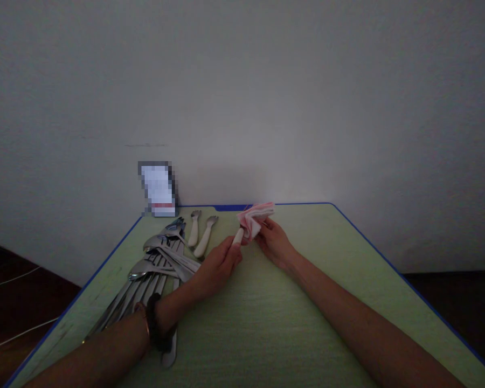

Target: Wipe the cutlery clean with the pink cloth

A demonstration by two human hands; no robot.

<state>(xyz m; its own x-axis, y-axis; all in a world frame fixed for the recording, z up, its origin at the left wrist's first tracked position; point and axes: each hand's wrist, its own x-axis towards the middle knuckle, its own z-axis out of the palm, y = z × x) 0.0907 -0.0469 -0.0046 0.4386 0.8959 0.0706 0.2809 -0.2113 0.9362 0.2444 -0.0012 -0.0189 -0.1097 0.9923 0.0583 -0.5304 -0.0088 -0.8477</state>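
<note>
My left hand [221, 261] is closed around the white handle [238, 236] of a small utensil. The utensil's head is hidden inside a folded pink-and-white cloth [251, 222], so its kind does not show. My right hand [275, 242] pinches that cloth around the utensil's far end. Left of my hands lie two small forks [205, 237] with cream handles and metal tines. Beside them, partly under my left forearm, is a pile of metal cutlery [156, 269] with several spoons and forks.
A phone with a blurred, lit screen [158, 188] leans on the wall [242, 97] at the table's back left corner. The pale green table [307, 323] has a blue edge. White cables [20, 335] run across the dark floor at left.
</note>
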